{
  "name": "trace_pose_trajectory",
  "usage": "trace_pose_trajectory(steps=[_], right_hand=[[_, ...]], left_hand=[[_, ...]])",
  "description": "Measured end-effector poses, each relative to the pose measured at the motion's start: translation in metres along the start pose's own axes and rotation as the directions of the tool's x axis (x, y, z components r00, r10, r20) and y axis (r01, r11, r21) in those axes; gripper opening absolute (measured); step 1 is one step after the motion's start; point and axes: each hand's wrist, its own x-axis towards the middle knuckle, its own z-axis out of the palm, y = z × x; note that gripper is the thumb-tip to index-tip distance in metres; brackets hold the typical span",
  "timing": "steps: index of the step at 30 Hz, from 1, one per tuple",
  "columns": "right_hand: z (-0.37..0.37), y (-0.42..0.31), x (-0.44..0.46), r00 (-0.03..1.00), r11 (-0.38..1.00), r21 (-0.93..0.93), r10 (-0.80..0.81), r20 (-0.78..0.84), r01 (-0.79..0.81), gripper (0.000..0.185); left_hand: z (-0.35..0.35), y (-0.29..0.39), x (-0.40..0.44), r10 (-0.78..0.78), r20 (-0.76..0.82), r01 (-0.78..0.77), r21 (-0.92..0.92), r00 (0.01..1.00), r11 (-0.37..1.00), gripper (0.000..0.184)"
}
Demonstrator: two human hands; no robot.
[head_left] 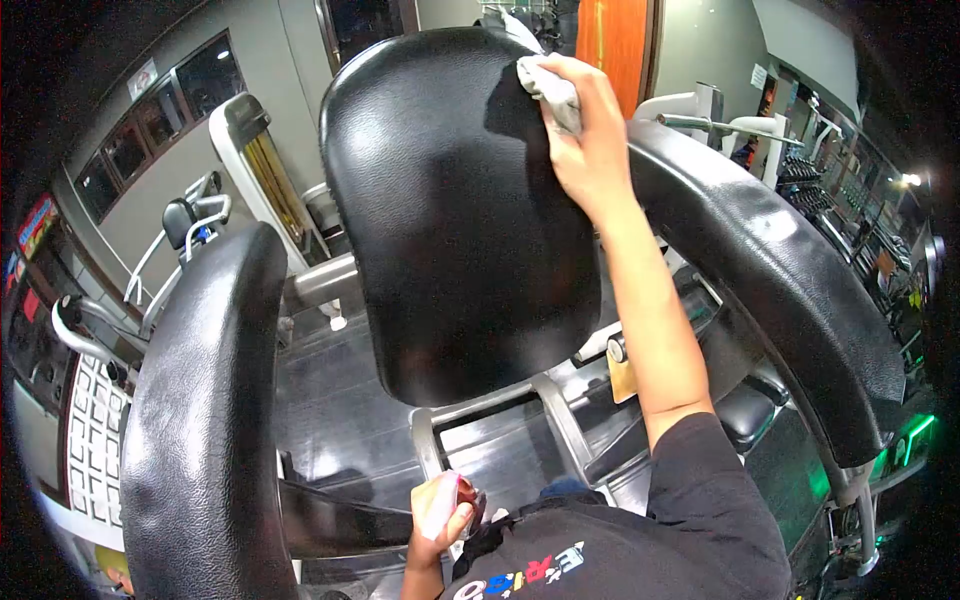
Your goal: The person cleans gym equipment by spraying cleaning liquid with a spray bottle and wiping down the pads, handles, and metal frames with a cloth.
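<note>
Dark and wrinkled, a shirt (pixel 620 545) is filling the bottom of the frame, and just beside it at lower centre the left hand (pixel 428 505) is curling around a reddish thing (pixel 469 496), too hidden to identify. Well apart from it, right of centre at the top, the right hand (pixel 592 140) is pinching a whitish cloth (pixel 553 95) at the upper right edge of a black pad (pixel 460 220). That pad is standing across the upper middle of the frame, between a left bolster (pixel 200 400) and a right bolster (pixel 770 250). The cloth is looking light, soft and limp, bunching easily; it is probably best held as a gathered wad between thumb and fingers, since loose ends would likely be flopping. The pad is looking firm under a smooth, shiny cover, likely slippery but not fragile, and probably too heavy to be shifting under a light push; its rounded edge would be offering the surest hold, with metal bars (pixel 568 430) showing below. The reddish thing is seeming small and stiff, and a wrapped palm is suiting it.
</note>
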Motion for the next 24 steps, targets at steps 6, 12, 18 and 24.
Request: trace_pose_trajectory(steps=[6,12,18,24], right_hand=[[-0.043,-0.023,-0.125,0.940,0.936,0.085,0.341,0.026,-0.342,0.040],[-0.090,-0.036,-0.221,0.656,0.654,0.065,0.742,0.140,-0.753,0.044],[-0.058,-0.024,-0.101,0.918,0.878,0.277,0.392,0.055,-0.391,0.037],[-0.042,-0.018,-0.088,0.906,0.877,0.252,0.422,0.006,-0.410,0.032]], left_hand=[[0.020,-0.008,0.009,-0.023,-0.031,0.021,-0.061,0.999,0.998,0.037],[0.038,-0.014,0.031,0.013,0.083,-0.013,-0.005,0.996,1.000,0.033],[0.052,-0.002,0.056,0.101,0.150,-0.101,-0.011,0.983,0.995,0.033],[0.056,0.001,0.039,0.116,0.107,-0.116,-0.007,0.988,0.993,0.029]])
